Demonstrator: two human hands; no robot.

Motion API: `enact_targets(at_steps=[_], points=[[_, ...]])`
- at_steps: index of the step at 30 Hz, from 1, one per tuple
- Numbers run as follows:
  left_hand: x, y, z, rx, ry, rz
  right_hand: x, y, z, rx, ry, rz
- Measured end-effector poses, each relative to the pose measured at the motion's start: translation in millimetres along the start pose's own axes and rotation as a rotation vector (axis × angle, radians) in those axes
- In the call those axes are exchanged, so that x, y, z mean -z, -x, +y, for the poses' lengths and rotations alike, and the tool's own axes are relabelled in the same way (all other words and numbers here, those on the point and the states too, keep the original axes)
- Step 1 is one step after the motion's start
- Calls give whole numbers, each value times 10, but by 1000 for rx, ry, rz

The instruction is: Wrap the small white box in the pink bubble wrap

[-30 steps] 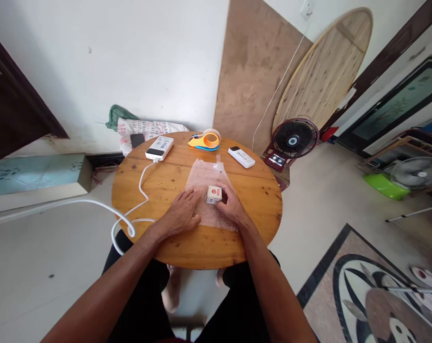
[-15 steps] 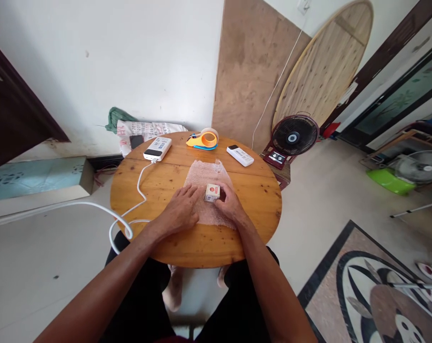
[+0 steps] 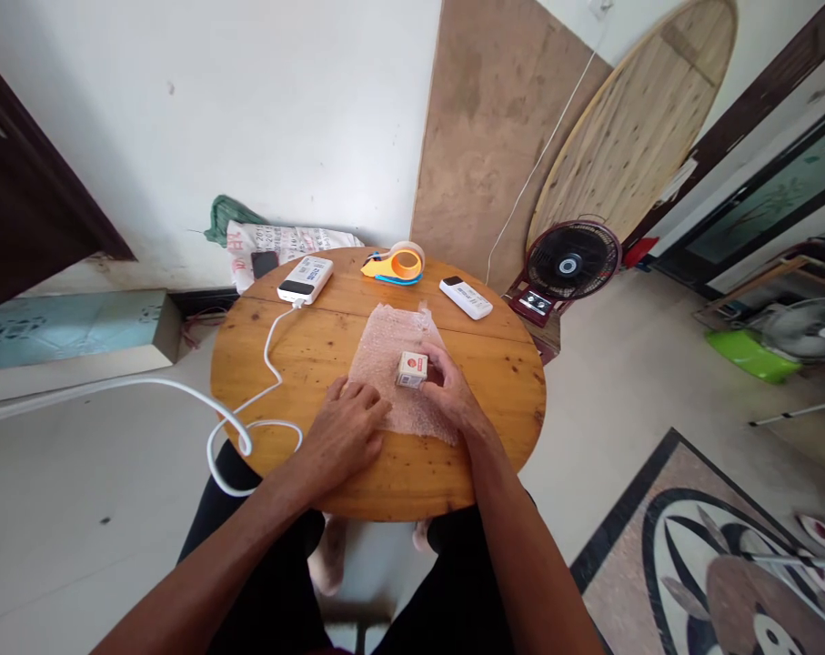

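Round wooden worktop (image 3: 508, 377), person seated at its near edge. A sheet of bubble wrap (image 3: 393, 332) lies spread over the middle, its near edge running toward the person, a crumpled, clear bit at its far right corner.

Small white box (image 3: 411, 369) with a red mark: right of the sheet's middle, well in from the worktop's edges. Whether its base rests fully on the wrap or is slightly raised cannot be told.

Right hand (image 3: 448, 389) pinches the box from its right side, thumb at the near corner, fingers round the far one; the grip leaves the marked face uncovered and probably steadies the box. Firmness of the pinch: cannot tell.

Left hand (image 3: 348, 421) palm down, fingers slightly bent and loosely spread, nothing gripped. Fingertips lie over the sheet's left margin, likely keeping light wrap from sliding.

Toward the far edge, a tape dispenser (image 3: 397, 265) lies flat, apart from the wrap, perhaps placed to leave the middle for handwork. One power bank (image 3: 306, 279) sits near the far left edge, its cable (image 3: 269, 353) trailing left of the wrap; a second power bank (image 3: 466, 297) sits near the far right edge.
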State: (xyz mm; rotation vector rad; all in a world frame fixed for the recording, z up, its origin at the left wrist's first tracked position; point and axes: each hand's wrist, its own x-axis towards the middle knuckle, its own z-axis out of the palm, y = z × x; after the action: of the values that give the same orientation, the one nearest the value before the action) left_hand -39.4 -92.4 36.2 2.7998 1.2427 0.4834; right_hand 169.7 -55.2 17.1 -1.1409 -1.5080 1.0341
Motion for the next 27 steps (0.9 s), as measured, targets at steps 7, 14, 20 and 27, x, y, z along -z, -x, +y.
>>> enact_targets(at_steps=[7,14,20,27], points=[[-101,-133,11,-66,31,108,5,-4,14,-24,13,44],[67,-278,2,9,126,129,70,6,15,-46,-28,100],[144,-69,6,-111,-69,-50,126,-25,23,-117,-81,204],[-50,-119,78,-158,-128,-32,122,-41,55,-131,-200,251]])
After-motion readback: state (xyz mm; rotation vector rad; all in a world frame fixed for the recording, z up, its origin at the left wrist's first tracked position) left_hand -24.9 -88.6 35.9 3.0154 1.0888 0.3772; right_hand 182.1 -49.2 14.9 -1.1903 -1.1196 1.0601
